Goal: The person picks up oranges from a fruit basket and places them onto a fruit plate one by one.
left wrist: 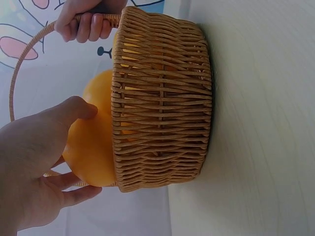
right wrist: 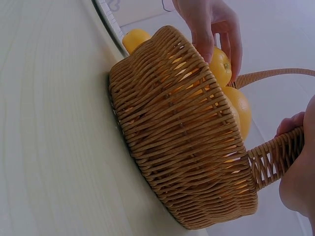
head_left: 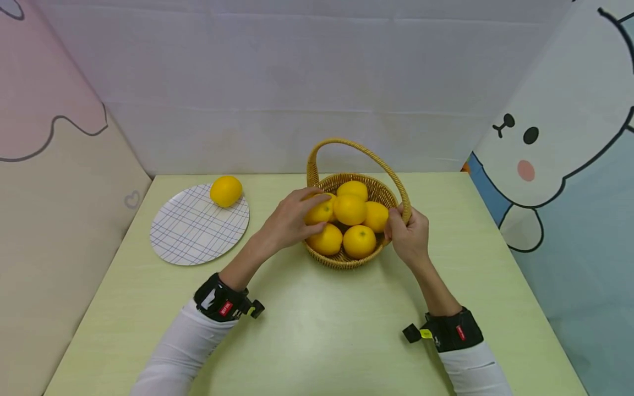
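My left hand (head_left: 292, 217) reaches into the left side of a wicker basket (head_left: 342, 264), its thumb and fingers around a lemon (head_left: 321, 212) near the rim. The left wrist view has the thumb on one side of the fruit and the fingertips on the other. With my right hand (head_left: 411, 234) I grip the basket's arched handle (head_left: 364, 149) low down, at its right end. Several more lemons (head_left: 350, 209) fill the basket, which stands on the table.
Left of the basket lies a round white plate with a blue grid (head_left: 188, 231), one lemon (head_left: 225, 191) at its far right edge. A white wall (head_left: 297, 71) rises behind the pale table (head_left: 307, 335), with printed panels at both sides.
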Available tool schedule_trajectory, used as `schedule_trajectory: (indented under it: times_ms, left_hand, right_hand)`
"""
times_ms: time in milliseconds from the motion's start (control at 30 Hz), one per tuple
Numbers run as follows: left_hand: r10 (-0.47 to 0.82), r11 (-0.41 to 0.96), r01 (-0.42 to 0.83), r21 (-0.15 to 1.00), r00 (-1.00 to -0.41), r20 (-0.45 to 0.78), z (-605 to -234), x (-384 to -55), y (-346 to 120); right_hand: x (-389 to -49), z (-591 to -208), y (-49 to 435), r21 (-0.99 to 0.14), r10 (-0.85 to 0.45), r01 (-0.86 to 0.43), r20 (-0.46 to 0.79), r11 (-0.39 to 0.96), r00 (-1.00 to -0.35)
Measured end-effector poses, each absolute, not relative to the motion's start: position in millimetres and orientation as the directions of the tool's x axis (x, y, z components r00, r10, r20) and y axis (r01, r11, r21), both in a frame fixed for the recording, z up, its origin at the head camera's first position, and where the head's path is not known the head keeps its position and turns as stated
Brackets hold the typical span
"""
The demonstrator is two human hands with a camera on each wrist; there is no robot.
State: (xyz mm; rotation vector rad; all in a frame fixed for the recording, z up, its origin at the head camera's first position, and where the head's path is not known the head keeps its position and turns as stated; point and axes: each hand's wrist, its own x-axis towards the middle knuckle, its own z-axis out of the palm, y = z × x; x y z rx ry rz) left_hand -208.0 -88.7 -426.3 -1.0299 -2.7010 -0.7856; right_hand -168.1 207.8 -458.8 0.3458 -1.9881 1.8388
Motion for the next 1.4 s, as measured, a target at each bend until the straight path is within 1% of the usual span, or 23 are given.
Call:
schedule_trajectory:
  times_ms: [867, 1233, 1400]
  left_hand:
    - [0.567, 0.535, 0.732, 0.421, -0.681, 0.463, -408.3, -192.0, -89.8]
    - [0.517, 0.549, 0.722, 0.421, -0.689, 0.508, -406.0, -188.4, -109.3]
    - [0.466, 0.572, 0.694, 0.436, -0.713, 0.524, -405.4, -188.5, -126.9]
  right_hand:
    - [-167.4, -457.5, 207.4, -0.892, 0.097, -0.441, 0.45, 0.1, -0.888]
    - [-167.3, -458.2, 207.7, -0.892, 0.097, -0.439, 0.449, 0.104, -0.888]
    - [-167.5, -458.1, 207.2, -0.888, 0.099, -0.446, 0.457, 0.113, -0.884]
